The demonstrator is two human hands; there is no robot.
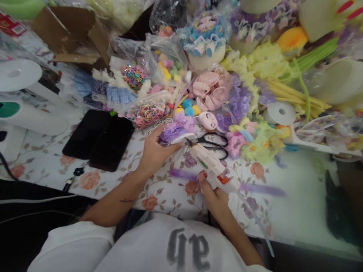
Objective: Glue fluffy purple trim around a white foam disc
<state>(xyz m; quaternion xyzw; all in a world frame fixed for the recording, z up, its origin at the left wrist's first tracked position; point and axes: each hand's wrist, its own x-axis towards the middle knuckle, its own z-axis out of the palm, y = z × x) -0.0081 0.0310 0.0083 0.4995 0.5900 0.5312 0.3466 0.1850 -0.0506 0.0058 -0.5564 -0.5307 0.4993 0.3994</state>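
My left hand (157, 150) is closed on a purple ruffled piece with a white base (179, 129), holding it just over the table. In my right hand (214, 193) is a white glue gun (211, 163) with an orange trigger, its dark nozzle at the edge of the white base; whether they touch I cannot tell. A clear glue stick (258, 219) trails out of the gun's back end. Black-handled scissors (213, 144) lie just behind the gun. Under my right hand a purple fuzzy strip (263, 189) stretches across the cloth. A small doll face (208, 120) sits beyond the scissors.
Two black phones (98, 139) lie to the left on the floral tablecloth (161, 192). Behind are pink pieces (211, 88), hair ties (152, 113), a ribbon spool (281, 113), a cardboard box (72, 35) and heaped craft parts. A white device (24, 114) stands at far left.
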